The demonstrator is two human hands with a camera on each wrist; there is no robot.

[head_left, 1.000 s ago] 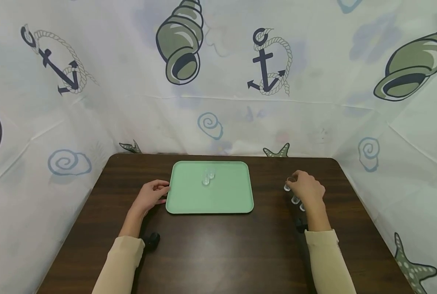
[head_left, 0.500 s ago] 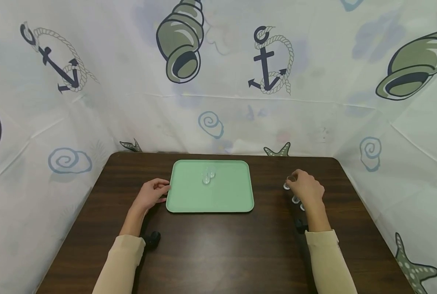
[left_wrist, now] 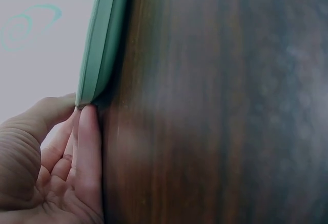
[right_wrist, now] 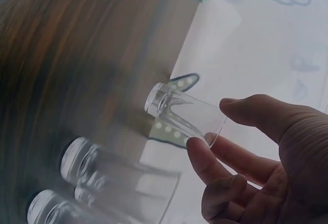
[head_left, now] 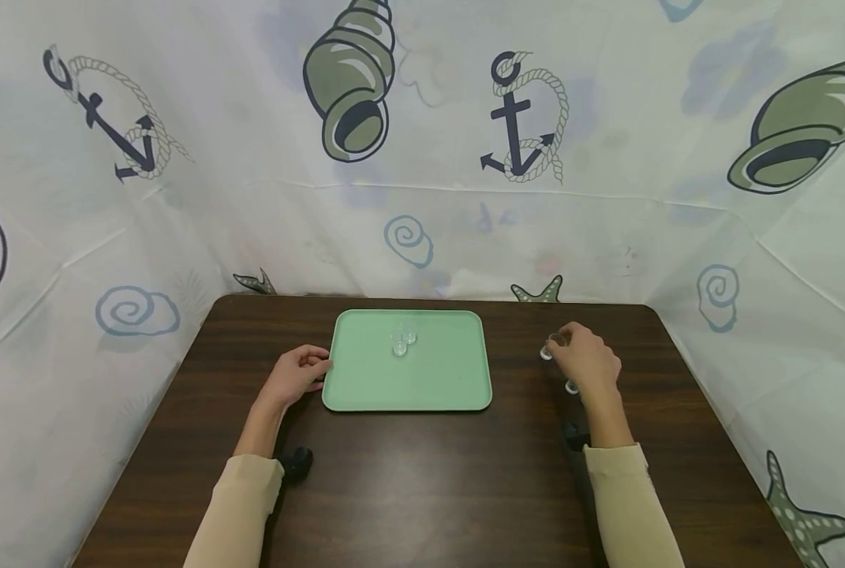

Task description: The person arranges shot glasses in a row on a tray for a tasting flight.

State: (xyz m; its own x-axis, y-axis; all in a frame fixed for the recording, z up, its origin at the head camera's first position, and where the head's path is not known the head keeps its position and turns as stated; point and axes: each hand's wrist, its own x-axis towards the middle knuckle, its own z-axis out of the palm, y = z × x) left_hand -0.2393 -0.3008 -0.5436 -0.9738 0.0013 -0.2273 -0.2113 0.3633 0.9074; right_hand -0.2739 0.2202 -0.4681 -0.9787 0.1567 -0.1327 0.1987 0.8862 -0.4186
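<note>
My right hand [head_left: 587, 359] pinches a small clear shot glass [right_wrist: 179, 112] by its rim between thumb and fingers. In the right wrist view the glass's thick base points away from the hand, apart from the other glasses. At the left, my left hand [head_left: 294, 379] holds the left edge of a light green tray [head_left: 422, 390], thumb at the rim and fingers against its side and underside. Two clear shot glasses [head_left: 399, 345] stand close together on the tray, toward its back.
More shot glasses [right_wrist: 120, 175] stand on the dark wooden table [head_left: 408, 489] beside my right hand, partly hidden by it in the head view. A patterned white curtain [head_left: 450, 237] rises behind the table's back edge.
My right hand has lifted the shot glass slightly and shifted it a little left, away from the other glasses. The left hand stays at the tray's edge.
</note>
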